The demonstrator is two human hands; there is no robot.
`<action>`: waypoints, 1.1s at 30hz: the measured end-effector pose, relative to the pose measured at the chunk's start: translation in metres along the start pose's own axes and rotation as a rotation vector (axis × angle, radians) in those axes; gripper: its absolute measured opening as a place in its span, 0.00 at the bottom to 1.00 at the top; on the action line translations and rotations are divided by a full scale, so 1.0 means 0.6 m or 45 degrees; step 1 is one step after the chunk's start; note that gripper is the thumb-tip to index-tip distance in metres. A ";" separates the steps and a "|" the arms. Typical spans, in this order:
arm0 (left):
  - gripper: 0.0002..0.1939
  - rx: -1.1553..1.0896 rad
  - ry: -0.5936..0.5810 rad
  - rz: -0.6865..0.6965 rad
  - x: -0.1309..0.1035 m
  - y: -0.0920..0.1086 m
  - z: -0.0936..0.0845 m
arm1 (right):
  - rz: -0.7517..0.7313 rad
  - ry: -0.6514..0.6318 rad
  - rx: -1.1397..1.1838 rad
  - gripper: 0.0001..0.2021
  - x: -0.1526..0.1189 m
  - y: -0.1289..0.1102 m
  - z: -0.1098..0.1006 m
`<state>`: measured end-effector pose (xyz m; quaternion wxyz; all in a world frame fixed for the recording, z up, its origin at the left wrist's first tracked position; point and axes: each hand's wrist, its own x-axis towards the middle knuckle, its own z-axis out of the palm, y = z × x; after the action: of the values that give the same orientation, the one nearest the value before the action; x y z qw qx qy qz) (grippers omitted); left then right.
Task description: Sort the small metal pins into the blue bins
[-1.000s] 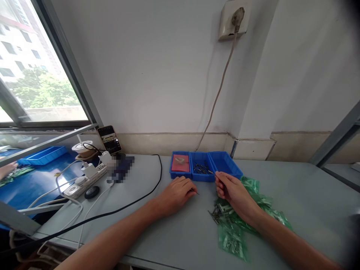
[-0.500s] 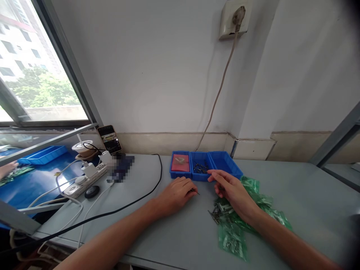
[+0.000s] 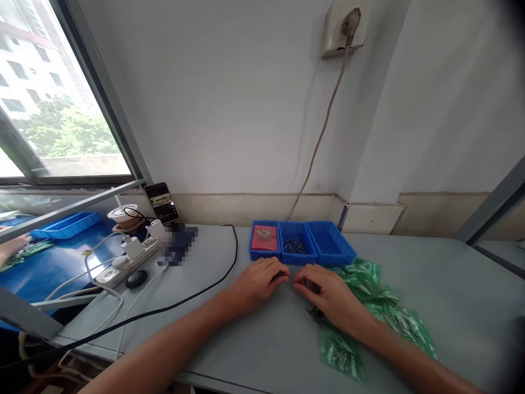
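Observation:
My left hand (image 3: 260,282) rests on the grey table with its fingers pinched on small dark metal pieces, mostly hidden. Just to its right, my right hand (image 3: 324,293) has thumb and forefinger brought together; anything between them is too small to make out. The two hands are a short gap apart. In front of them stand joined blue bins: the left one (image 3: 252,255) holds a red packet (image 3: 263,241), the middle one (image 3: 287,257) holds dark screw-like pieces (image 3: 296,246), and the right one (image 3: 330,243) looks empty. Loose metal pieces (image 3: 315,316) lie below my right hand.
Green plastic bags (image 3: 404,323) of parts spread at the right. A black cable (image 3: 180,302) crosses the left side of the table. A power strip (image 3: 129,265), a round black object (image 3: 136,279) and a propped phone (image 3: 161,202) stand left. Another person's hand (image 3: 12,246) shows far left.
My right hand has moved down and left from the bins' front edge, closer to my left hand, and its fingers have closed. My left hand stays in nearly the same place.

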<state>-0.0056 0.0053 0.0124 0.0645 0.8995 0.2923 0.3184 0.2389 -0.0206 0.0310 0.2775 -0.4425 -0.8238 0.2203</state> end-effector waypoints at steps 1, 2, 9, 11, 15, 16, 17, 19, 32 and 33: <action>0.14 -0.004 0.001 0.003 -0.001 0.000 0.001 | -0.005 -0.004 -0.003 0.08 0.000 -0.001 0.000; 0.14 -0.008 0.001 0.007 -0.001 -0.001 0.002 | -0.006 -0.007 -0.003 0.08 0.000 -0.001 0.000; 0.12 -0.073 0.004 0.044 -0.003 0.003 0.002 | 0.001 0.000 0.030 0.09 0.000 0.000 0.000; 0.11 -0.105 0.006 0.042 -0.004 0.003 0.003 | -0.002 0.005 0.059 0.09 0.000 0.000 0.001; 0.10 -0.140 -0.006 0.010 -0.006 0.001 0.005 | -0.013 0.015 0.125 0.09 0.000 -0.001 0.001; 0.09 -0.144 -0.014 0.002 -0.006 0.000 0.005 | -0.016 0.016 0.135 0.09 0.000 -0.001 0.001; 0.09 -0.148 -0.021 -0.001 -0.007 -0.001 0.006 | -0.015 0.018 0.145 0.10 0.000 -0.001 0.001; 0.08 -0.152 -0.030 -0.010 -0.007 -0.002 0.006 | -0.012 0.021 0.161 0.10 0.000 -0.002 0.000; 0.10 0.132 -0.022 -0.066 0.001 0.000 -0.002 | 0.126 0.098 0.107 0.08 0.001 0.003 -0.014; 0.09 0.147 -0.029 -0.079 0.001 -0.002 -0.002 | 0.178 0.133 0.153 0.09 0.002 0.006 -0.015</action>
<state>-0.0064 0.0065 0.0133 0.0256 0.8957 0.3373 0.2885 0.2465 -0.0168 0.0360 0.3302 -0.4923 -0.7606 0.2649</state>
